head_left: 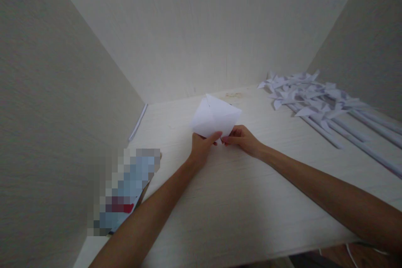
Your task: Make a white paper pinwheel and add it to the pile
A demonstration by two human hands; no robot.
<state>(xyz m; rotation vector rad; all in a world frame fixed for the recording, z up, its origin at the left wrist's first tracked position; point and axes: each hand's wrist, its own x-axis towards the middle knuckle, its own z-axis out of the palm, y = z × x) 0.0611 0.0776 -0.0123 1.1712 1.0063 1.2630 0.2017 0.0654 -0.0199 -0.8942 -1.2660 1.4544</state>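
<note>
A white sheet of paper, squarish with a line running down from its top corner, is held up slightly above the table by both hands. My left hand grips its lower edge, with the thumb lying across the front. At the lower right corner my right hand pinches the paper between thumb and fingers. The two thumb tips almost meet at the bottom corner. Fingers behind the sheet are partly hidden.
Several white paper pinwheels on rolled paper sticks lie at the right. A white paper stick rests along the left wall. A pixelated flat object lies at the left. Walls enclose the white table on three sides.
</note>
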